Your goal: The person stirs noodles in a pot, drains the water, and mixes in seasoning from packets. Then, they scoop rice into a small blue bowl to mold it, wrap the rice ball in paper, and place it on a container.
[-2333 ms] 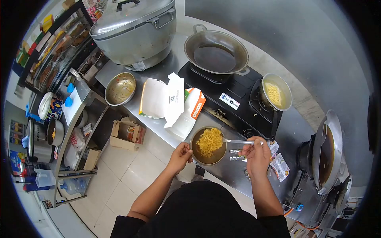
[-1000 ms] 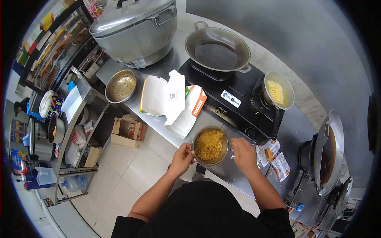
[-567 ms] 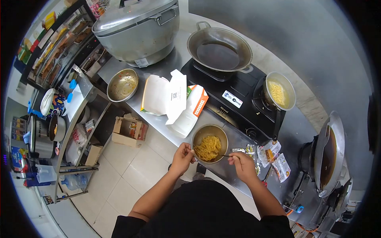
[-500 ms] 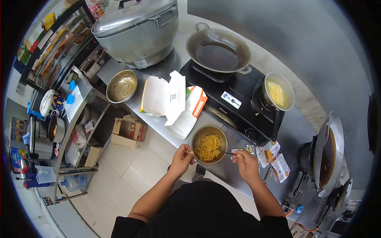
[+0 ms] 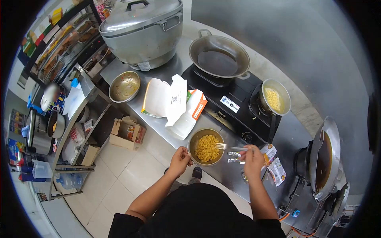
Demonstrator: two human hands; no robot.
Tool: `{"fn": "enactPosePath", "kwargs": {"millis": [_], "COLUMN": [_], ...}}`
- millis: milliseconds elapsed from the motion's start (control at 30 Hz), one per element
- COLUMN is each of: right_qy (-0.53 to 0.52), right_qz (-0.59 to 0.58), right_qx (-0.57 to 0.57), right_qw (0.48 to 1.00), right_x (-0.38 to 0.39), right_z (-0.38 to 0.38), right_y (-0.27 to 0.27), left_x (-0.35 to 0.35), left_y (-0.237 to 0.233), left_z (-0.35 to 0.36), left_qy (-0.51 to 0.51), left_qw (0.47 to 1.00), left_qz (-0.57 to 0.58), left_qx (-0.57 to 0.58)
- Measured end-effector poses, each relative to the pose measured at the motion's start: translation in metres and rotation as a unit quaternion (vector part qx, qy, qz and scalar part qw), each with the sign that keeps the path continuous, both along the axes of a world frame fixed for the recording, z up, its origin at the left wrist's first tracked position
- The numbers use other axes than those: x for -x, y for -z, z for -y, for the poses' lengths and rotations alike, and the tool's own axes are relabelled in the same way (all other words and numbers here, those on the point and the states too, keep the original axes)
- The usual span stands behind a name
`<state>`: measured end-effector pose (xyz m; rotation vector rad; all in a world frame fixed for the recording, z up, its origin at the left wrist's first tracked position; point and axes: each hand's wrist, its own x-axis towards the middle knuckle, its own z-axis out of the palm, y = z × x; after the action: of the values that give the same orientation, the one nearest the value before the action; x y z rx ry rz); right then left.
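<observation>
A metal bowl (image 5: 190,142) with yellow-brown noodles (image 5: 207,148) in it sits at the counter's front edge. My left hand (image 5: 180,160) grips its left rim, fingers closed. In my right hand (image 5: 253,159) is a fork (image 5: 234,148), its tines over the right side of the noodles. Torn seasoning packets (image 5: 276,171) and small foil sachets (image 5: 235,158) lie close to my right hand. Just behind the bowl, an unfolded takeaway box (image 5: 183,126) stands with its lid up.
A black two-burner stove (image 5: 222,116) carries a wide pan (image 5: 219,55) and a saucepan (image 5: 290,97) of pale noodles, its handle pointing toward me. A wok (image 5: 337,150) of dark liquid stands at right. A used bowl (image 5: 112,92) and large rice cooker (image 5: 147,39) are at back left.
My right hand has lifted the fork, so its tines now show above the noodles. My left hand keeps its hold on the bowl. The view has shifted slightly.
</observation>
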<state>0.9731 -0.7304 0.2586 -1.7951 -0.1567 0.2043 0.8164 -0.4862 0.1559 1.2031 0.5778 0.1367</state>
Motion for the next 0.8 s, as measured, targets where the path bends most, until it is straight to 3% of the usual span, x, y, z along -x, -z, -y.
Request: {"fn": "enactPosePath", "kwargs": {"millis": [100,133,233,267,333,400,467,500,633,667,800], "right_qy": [-0.071,-0.091,-0.052,-0.02,0.041,0.123,0.142,0.173,0.164,0.141,0.029], "right_qz": [-0.003,-0.011,0.114,0.022,-0.027,-0.116,0.047,0.07,0.266,0.271,0.301], "right_qx": [0.073,0.15,0.192,0.146,0.115,0.053,0.072,0.122,0.182,0.159,0.098], "right_qw": [0.995,0.984,0.973,0.989,0.992,0.984,0.986,0.975,0.932,0.939,0.948], "right_x": [0.007,0.008,-0.004,-0.007,-0.002,0.02,0.025,0.032,0.078,0.085,0.136], "right_z": [-0.035,-0.044,-0.028,-0.016,0.006,0.006,0.034,0.03,-0.07,-0.108,-0.268], "right_y": [0.015,0.008,0.066,0.087,0.098,0.075,0.138,0.137,0.058,0.043,-0.005], "left_x": [0.002,0.0,0.008,0.016,0.039,0.074,0.112,0.136,0.246,0.274,0.375], "left_y": [0.004,0.001,-0.006,-0.006,-0.011,-0.002,0.007,0.011,-0.003,0.016,-0.002], "left_z": [-0.003,-0.001,-0.018,-0.025,-0.045,-0.08,-0.118,-0.142,-0.232,-0.256,-0.337], "left_qy": [0.024,0.03,0.067,0.08,0.086,0.072,0.036,0.004,-0.133,-0.155,-0.227], "left_qw": [1.0,0.999,0.995,0.992,0.988,0.989,0.991,0.99,0.973,0.966,0.949], "left_qz": [-0.002,-0.009,-0.026,-0.032,-0.049,-0.069,-0.088,-0.099,-0.174,-0.172,-0.179], "left_qx": [-0.001,-0.012,-0.075,-0.097,-0.119,-0.106,-0.1,-0.099,-0.075,-0.111,-0.124]}}
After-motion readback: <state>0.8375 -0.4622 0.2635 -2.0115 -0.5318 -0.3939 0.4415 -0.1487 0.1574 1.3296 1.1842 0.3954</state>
